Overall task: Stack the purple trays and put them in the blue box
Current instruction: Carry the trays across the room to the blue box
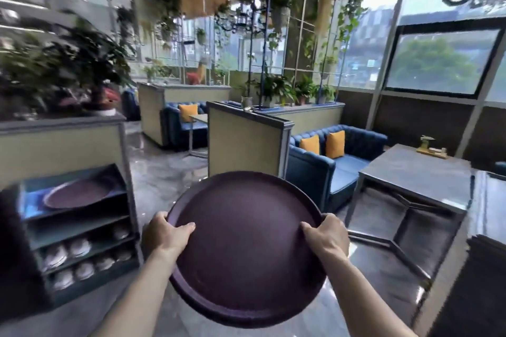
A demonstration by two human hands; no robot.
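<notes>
Here the left hand (pixel 164 235) and the right hand (pixel 327 235) each clasp one side of the round purple tray (pixel 246 243), held level over the floor, probably to carry it to the other tray (pixel 78 194) resting in the blue box (pixel 30 200) on the shelf at the left.

Held tray (pixel 246 249): matt purple, finely grained, looks plastic.
Floor (pixel 169 172): glossy, reflective, marbled grey.
Sofa (pixel 336 164), 2 o'clock: tufted blue cloth.
Tabletop (pixel 416 172): smooth grey, slight sheen.
</notes>
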